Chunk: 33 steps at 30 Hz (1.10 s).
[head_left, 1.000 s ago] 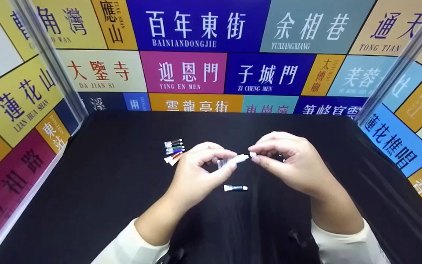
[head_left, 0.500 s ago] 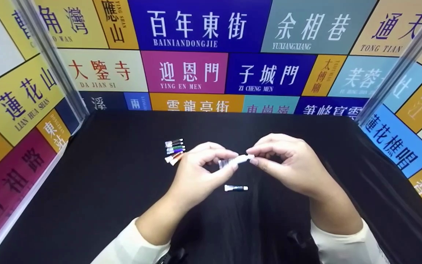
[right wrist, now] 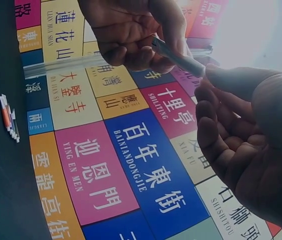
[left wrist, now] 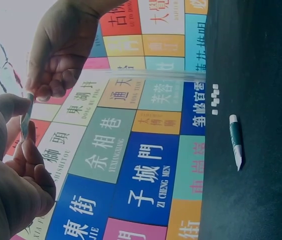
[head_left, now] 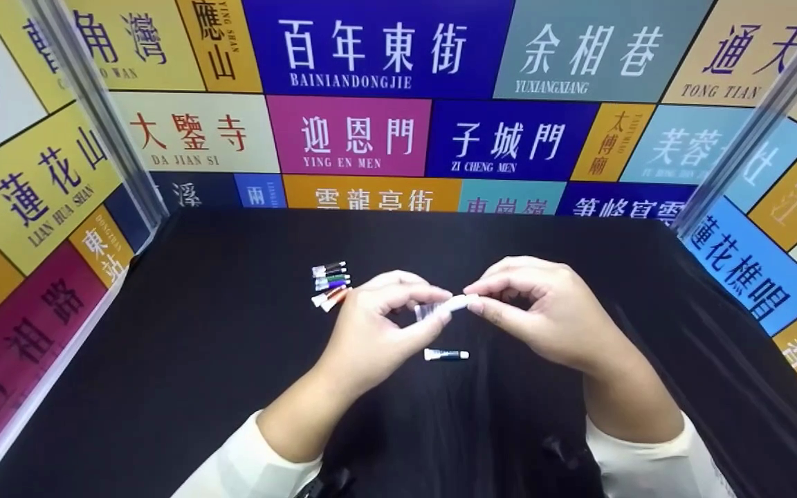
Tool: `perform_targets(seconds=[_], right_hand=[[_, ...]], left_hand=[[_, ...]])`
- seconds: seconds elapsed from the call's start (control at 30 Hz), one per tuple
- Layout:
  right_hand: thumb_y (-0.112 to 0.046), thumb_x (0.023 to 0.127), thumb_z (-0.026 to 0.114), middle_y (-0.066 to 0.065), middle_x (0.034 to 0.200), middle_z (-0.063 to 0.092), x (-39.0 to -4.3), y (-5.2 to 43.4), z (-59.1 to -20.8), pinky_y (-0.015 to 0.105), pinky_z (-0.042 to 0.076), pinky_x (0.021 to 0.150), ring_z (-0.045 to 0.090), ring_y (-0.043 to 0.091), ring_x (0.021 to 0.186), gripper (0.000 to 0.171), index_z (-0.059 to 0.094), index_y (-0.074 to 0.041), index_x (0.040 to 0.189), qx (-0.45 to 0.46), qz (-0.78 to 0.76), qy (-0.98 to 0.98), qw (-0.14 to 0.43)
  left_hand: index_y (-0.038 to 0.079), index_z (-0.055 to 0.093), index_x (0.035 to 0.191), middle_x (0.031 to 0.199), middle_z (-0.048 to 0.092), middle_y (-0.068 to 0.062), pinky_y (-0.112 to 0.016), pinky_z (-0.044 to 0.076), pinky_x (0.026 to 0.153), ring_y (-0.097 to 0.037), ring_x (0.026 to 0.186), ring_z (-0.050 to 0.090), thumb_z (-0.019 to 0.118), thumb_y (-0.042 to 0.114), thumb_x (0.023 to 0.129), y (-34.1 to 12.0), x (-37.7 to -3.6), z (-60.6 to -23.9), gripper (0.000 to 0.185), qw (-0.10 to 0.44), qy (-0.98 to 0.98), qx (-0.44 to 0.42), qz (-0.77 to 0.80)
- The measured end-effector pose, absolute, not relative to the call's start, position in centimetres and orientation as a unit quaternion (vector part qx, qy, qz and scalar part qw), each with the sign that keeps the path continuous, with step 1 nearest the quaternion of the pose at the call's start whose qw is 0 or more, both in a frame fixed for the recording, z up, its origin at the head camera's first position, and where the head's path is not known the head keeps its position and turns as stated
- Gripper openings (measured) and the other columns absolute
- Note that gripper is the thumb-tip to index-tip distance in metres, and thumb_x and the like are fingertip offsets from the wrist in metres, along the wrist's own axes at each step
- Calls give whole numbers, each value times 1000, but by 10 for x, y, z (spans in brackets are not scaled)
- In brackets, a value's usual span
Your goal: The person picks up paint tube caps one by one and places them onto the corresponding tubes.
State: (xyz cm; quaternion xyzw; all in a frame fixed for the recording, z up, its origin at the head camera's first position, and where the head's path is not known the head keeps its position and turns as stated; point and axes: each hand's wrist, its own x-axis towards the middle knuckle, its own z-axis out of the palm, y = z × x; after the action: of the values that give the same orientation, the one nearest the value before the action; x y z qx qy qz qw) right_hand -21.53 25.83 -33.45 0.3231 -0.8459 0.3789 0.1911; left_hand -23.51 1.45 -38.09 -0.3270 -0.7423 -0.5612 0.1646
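My left hand (head_left: 418, 302) pinches a small white tube (head_left: 445, 305) by its flat end, above the black tabletop (head_left: 198, 360). My right hand (head_left: 483, 302) pinches the tube's white cap end between thumb and forefinger, so both hands meet at the tube. The left wrist view shows the tube (left wrist: 26, 116) edge-on between my left thumb and my right hand (left wrist: 46, 90). In the right wrist view the tube (right wrist: 178, 57) runs from my left hand (right wrist: 156, 47) to my right thumb tip. A dark teal tube (head_left: 445, 355) lies on the cloth just below the hands.
Several small paint tubes (head_left: 329, 282) in different colours lie side by side left of my left hand, also seen as paint tubes (right wrist: 8, 117) and the teal tube (left wrist: 236, 140) in the wrist views. Printed sign walls (head_left: 371, 104) close in the back and both sides.
My right hand has moved left, bringing the white cap against the tube's tip; one second ago a small gap separated them. My left hand has stayed in place.
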Motion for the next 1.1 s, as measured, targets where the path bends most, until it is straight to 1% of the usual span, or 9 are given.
perform_targets(seconds=[0.1, 0.3, 0.43, 0.53, 0.67, 0.77, 0.9, 1.0, 1.1], right_hand=[[-18, 94, 84, -10, 94, 79, -216, 258, -335, 17, 52, 66, 65, 6, 76, 8, 85, -25, 99, 319, 378, -848, 190], [-16, 94, 83, -15, 89, 78, -216, 257, -336, 18, 51, 64, 65, 6, 74, 12, 84, -28, 92, 292, 375, -859, 192], [-17, 95, 83, -14, 88, 77, -217, 258, -337, 19, 51, 63, 64, 7, 73, 9, 84, -26, 91, 278, 379, -862, 191], [-15, 94, 83, -11, 93, 79, -217, 258, -337, 18, 54, 66, 67, 7, 76, 9, 85, -22, 100, 290, 390, -852, 192], [-5, 91, 83, -2, 101, 80, -217, 259, -337, 18, 60, 72, 72, 9, 83, 28, 82, -16, 116, 324, 424, -824, 192], [1, 87, 84, 3, 105, 78, -217, 260, -337, 20, 62, 75, 73, 11, 87, 36, 80, -11, 121, 340, 442, -809, 188], [5, 83, 87, 7, 109, 76, -218, 262, -337, 21, 62, 78, 72, 14, 91, 37, 80, -7, 118, 357, 447, -799, 188], [8, 84, 85, 7, 108, 76, -220, 261, -338, 19, 60, 78, 70, 14, 92, 32, 81, -8, 112, 372, 438, -794, 197], [6, 87, 83, 3, 105, 77, -221, 260, -338, 18, 56, 75, 69, 13, 92, 28, 83, -12, 107, 371, 419, -802, 207]], left_hand=[[25, 86, 108, 99, 78, 14, -28, 58, 80, -12, 90, 71, 88, 25, 90, 15, -235, -381, 18, 163, -742, -328, -561], [26, 86, 108, 100, 78, 15, -27, 58, 80, -7, 91, 68, 87, 26, 91, 15, -234, -382, 17, 160, -744, -325, -562], [26, 86, 108, 101, 78, 14, -27, 58, 80, -11, 91, 70, 87, 26, 91, 15, -234, -381, 17, 163, -741, -325, -564], [25, 86, 108, 100, 78, 14, -27, 58, 80, -13, 91, 71, 88, 26, 91, 15, -234, -381, 18, 164, -739, -324, -567], [25, 86, 109, 101, 78, 15, -27, 58, 81, -7, 90, 70, 88, 26, 91, 15, -234, -381, 18, 164, -741, -319, -567], [25, 86, 109, 101, 78, 16, -28, 58, 82, -5, 91, 69, 87, 26, 91, 14, -235, -381, 18, 164, -743, -316, -566], [22, 86, 109, 101, 78, 16, -27, 58, 82, -6, 91, 70, 87, 25, 92, 14, -235, -380, 18, 165, -740, -318, -570], [23, 86, 109, 100, 78, 15, -28, 58, 81, -12, 91, 71, 87, 24, 91, 14, -235, -381, 18, 167, -736, -318, -574], [26, 86, 109, 101, 78, 15, -31, 59, 82, -17, 92, 72, 87, 25, 91, 14, -235, -381, 18, 165, -736, -317, -575]])
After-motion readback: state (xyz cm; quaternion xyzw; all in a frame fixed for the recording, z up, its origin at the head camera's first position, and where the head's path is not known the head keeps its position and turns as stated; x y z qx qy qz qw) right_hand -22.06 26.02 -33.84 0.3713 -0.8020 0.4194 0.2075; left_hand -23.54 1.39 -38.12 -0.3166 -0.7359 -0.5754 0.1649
